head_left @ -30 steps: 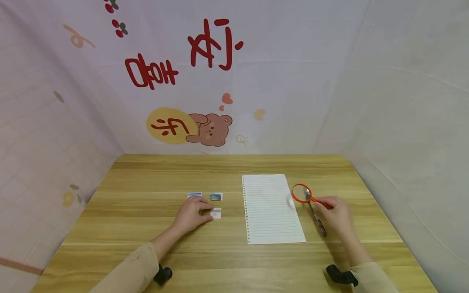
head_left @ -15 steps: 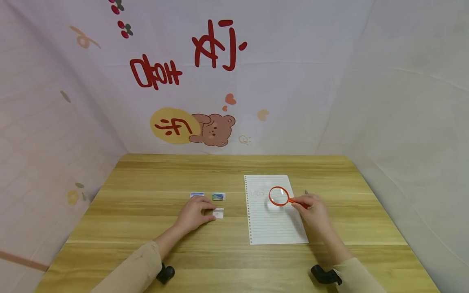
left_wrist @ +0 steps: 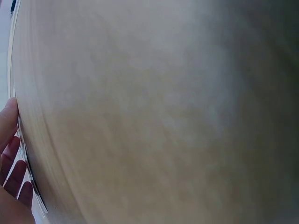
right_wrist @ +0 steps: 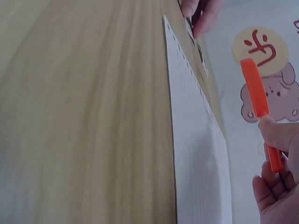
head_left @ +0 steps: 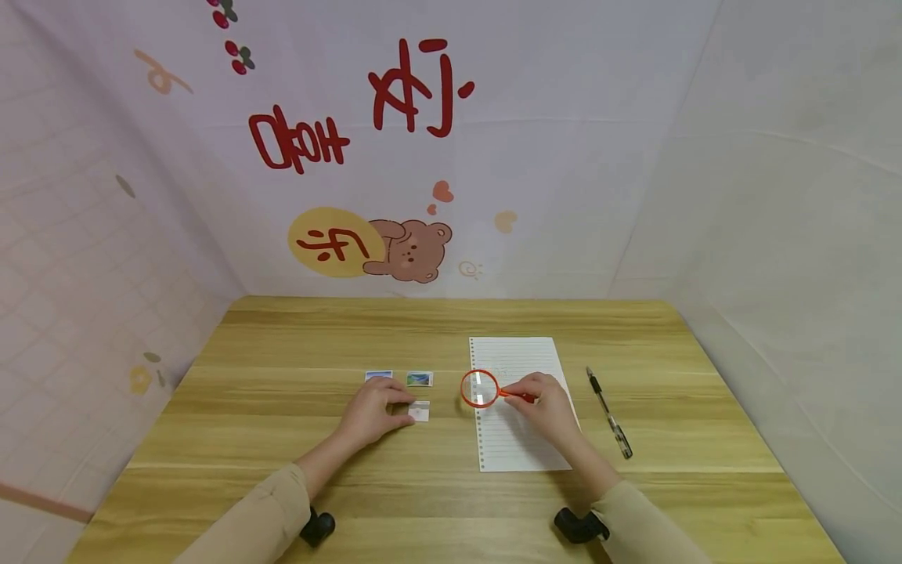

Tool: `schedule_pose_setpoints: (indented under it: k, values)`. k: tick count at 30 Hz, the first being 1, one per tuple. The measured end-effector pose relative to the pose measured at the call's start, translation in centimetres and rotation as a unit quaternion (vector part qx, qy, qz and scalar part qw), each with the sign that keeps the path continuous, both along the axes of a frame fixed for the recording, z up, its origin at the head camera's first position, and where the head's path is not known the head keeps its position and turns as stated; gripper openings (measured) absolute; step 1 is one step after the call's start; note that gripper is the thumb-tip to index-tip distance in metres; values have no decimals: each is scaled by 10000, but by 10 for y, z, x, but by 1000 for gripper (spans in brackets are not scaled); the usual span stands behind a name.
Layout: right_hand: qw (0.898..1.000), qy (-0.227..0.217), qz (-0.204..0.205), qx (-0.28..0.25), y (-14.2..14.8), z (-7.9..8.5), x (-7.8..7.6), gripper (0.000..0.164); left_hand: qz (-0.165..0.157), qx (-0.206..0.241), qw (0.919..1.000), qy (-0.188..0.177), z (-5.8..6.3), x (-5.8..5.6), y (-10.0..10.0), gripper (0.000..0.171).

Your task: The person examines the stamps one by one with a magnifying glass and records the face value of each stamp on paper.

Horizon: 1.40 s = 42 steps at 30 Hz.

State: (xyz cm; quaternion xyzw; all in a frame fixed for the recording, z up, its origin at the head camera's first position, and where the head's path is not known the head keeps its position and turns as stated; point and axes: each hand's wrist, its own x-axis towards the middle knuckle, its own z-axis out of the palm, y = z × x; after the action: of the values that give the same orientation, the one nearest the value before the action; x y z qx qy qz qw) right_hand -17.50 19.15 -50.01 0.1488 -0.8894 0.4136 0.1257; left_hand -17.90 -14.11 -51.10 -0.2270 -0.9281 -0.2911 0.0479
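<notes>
Holding magnifier (head_left: 497, 390) partly over paper (head_left: 521, 439) (wall (head_left: 550, 157): sideways 乐 (head_left: 339, 244)).

Magnifier (right_wrist: 256, 91) smooth plastic; sheet (head_left: 514, 435) paper (matt).

The left hand (head_left: 368, 410) is covering the lower part of one blue card (head_left: 379, 374), the right hand (head_left: 550, 405) is hiding part of the lined paper (head_left: 517, 450), in the left wrist view the table (left_wrist: 140, 116) is looking blurred
</notes>
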Motion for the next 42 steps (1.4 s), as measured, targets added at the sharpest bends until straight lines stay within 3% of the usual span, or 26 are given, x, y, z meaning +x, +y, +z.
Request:
schedule_pose_setpoints:
  k: [7,17,25,42]
  values:
    - [9996,-118,214,-115,-30,-3,-2,15,-8,41,10000,0,-1,-1,-1,31]
    - [9981,175,594,-23,-54,-13,-3,14,-29,39,9999,115,-3,-2,-2,31]
    - [9962,266,822,101,-65,-18,-3,14,-128,81,9997,214,-4,-3,-2,31]
    - [9962,228,834,128,-74,-20,-5,12,-233,112,9987,437,-3,-4,-2,28]
